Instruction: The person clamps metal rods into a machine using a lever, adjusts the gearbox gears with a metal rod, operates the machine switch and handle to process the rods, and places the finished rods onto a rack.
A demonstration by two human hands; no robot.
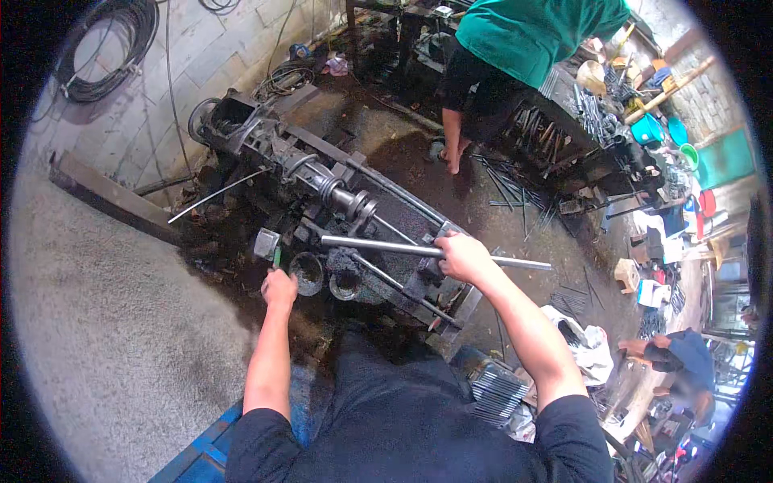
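My left hand (pixel 279 287) is closed round the green handle of a hammer (pixel 266 243), whose blocky grey head points away from me. My right hand (pixel 463 256) grips a long, smooth steel rod (pixel 378 245) near its middle. The rod lies nearly level across my view, above the near end of a greasy machine (pixel 334 193). This machine has a long bed, guide bars and a round shaft with collars. Two round, grimy containers (pixel 307 270) stand between my left hand and the machine.
A curved steel channel (pixel 113 197) lies at the left, below a coiled cable (pixel 109 48) on the wall. A person in a green shirt (pixel 531 36) stands at a loaded bench. Loose rods (pixel 507 189) lie on the floor. Near my right arm is a stack of rods (pixel 497 393).
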